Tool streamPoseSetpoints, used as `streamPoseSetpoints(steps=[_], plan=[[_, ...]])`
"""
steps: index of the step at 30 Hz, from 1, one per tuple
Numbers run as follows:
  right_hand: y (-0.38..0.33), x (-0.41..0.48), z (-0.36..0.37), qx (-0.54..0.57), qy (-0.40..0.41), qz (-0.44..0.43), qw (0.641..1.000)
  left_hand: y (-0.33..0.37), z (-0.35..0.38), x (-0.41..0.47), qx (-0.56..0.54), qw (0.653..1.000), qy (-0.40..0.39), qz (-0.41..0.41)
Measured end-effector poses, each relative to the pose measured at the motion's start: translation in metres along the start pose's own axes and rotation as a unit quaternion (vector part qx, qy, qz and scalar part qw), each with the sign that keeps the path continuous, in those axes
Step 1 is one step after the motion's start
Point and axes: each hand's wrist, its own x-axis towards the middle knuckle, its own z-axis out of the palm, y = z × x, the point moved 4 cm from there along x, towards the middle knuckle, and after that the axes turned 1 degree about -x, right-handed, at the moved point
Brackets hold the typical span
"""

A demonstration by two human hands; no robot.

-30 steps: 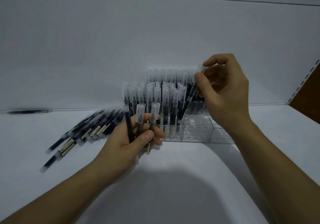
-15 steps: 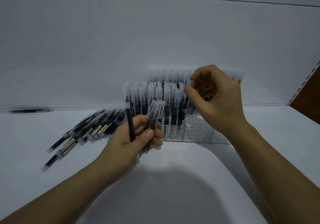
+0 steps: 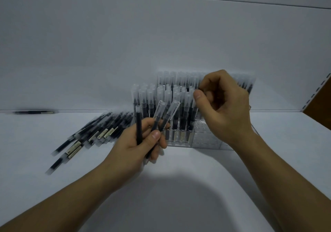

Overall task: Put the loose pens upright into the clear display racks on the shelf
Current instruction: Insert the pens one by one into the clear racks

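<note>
left fingers (image 3: 155, 136): curled, clamped on three held pens (image 3: 138, 124), thumb pressed across them from the front.
right fingers (image 3: 198, 94): curled in, thumb tip close to index tip, right at a cap top at the right end of the racked pens (image 3: 182, 109). Can't tell whether they pinch it or only touch it, too blurred.
left hand (image 3: 141, 147): low centre, at 7 o'clock of the racks (image 3: 206, 140), raised off the shelf (image 3: 179, 205).
right hand (image 3: 227, 111): at 2 o'clock of left hand, over the right half of the racks, back of hand to the camera, covering the pens behind it.
held pens: dark barrels, frosted caps up. One is near upright on the 11 o'clock side of the fist. The other two lean toward 1 o'clock, their caps overlapping the racked pens in this view.
racks: clear plastic, on the shelf against the wall (image 3: 125, 43), at 4 o'clock of frame centre. Left part is filled; unfilled holes show at front right.
racked pens: upright, caps up, in stepped rows, the rear row higher.
loose pens (image 3: 93, 133): flat on the shelf at 9 o'clock of the racks, a fanned pile running 7 to 1 o'clock, some with pale labels.
lone pen (image 3: 34, 112): flat by the wall, far toward 9 o'clock, well apart from the pile.
shelf: white, dark shadow at 6 o'clock between the forearms.
panel (image 3: 322, 104): brown, at the 3 o'clock edge.
</note>
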Motion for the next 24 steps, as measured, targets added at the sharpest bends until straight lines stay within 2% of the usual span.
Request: streamPoseSetpoints(steps=[2,5,7,9,13,19,24], plan=[[-0.008,-0.003,0.004,0.02,-0.016,-0.019,0.999,0.002,0.001,-0.001,-0.023,1.0,-0.004,0.012],[-0.015,-0.009,0.014,0.026,-0.08,-0.035,0.996,0.005,0.003,-0.002,-0.034,0.999,-0.015,0.023],[-0.017,-0.012,0.021,0.051,-0.117,-0.021,0.992,0.006,0.003,-0.002,-0.033,0.999,-0.019,0.027],[-0.017,-0.014,0.026,0.126,-0.131,0.028,0.983,0.007,0.002,-0.001,-0.042,0.999,-0.015,0.031],[-0.014,-0.014,0.029,0.265,-0.14,0.121,0.946,0.007,0.001,-0.001,-0.05,0.998,-0.011,0.032],[-0.016,-0.009,0.028,0.314,-0.138,0.142,0.929,0.005,0.0,0.0,-0.048,0.998,-0.005,0.035],[-0.012,-0.002,0.018,0.341,-0.069,0.173,0.922,0.007,0.0,-0.002,-0.018,1.0,0.003,0.012]])
